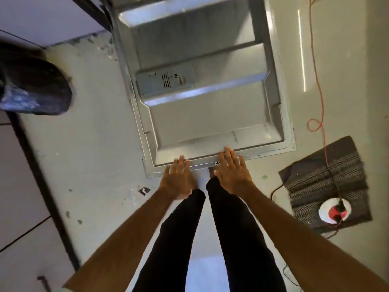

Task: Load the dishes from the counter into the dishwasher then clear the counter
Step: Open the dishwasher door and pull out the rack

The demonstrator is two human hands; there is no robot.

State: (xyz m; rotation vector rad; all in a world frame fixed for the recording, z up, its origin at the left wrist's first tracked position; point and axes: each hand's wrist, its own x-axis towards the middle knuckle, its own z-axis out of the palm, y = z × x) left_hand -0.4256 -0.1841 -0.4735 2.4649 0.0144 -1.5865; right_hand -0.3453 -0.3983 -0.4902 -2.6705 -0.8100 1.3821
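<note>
Head view: the fingers [228,153] of the right hand [231,173] are straight and released, resting on the near edge of the dishwasher door [210,114]. The left hand [179,180] lies just beside it in the same way, grasping nothing. The door lies open, about flat above the floor [84,144]. Neither dishes nor bench are in view. I judge the step is opening the dishwasher. The next move calls for leaving the door and turning to fetch the dishes.

Dishwasher door [210,114] brushed metal, dull sheen; floor [94,123] smooth, glossy, paint-flecked; mat [324,182] ribbed cloth.
</note>
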